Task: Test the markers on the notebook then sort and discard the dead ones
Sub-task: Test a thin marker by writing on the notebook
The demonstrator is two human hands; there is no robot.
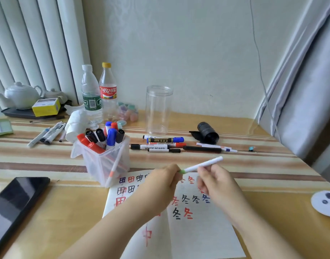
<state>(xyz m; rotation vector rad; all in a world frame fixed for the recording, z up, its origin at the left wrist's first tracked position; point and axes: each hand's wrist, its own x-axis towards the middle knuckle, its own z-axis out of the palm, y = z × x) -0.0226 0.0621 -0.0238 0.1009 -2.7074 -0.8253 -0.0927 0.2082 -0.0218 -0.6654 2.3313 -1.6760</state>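
Observation:
A thin white marker (pixel 203 164) with a green end is held above the open notebook (pixel 197 227). My left hand (pixel 160 184) grips its green end, and my right hand (pixel 214 181) pinches the white barrel. The pages carry black, red and blue test characters. A clear plastic holder (pixel 102 161) left of the notebook stands full of red, black and blue markers. Several tested markers (pixel 160 144) lie in a group behind the notebook. More pens (pixel 46 135) lie at the far left.
An empty clear jar (pixel 157 109) stands at the back centre. Two bottles (pixel 98 94), crumpled tissue (pixel 76 124), a teapot on a tray (pixel 20 95), a black roll (pixel 207 132), a dark tablet (pixel 14 202) at front left and a round white pad (pixel 326 202) at right share the table.

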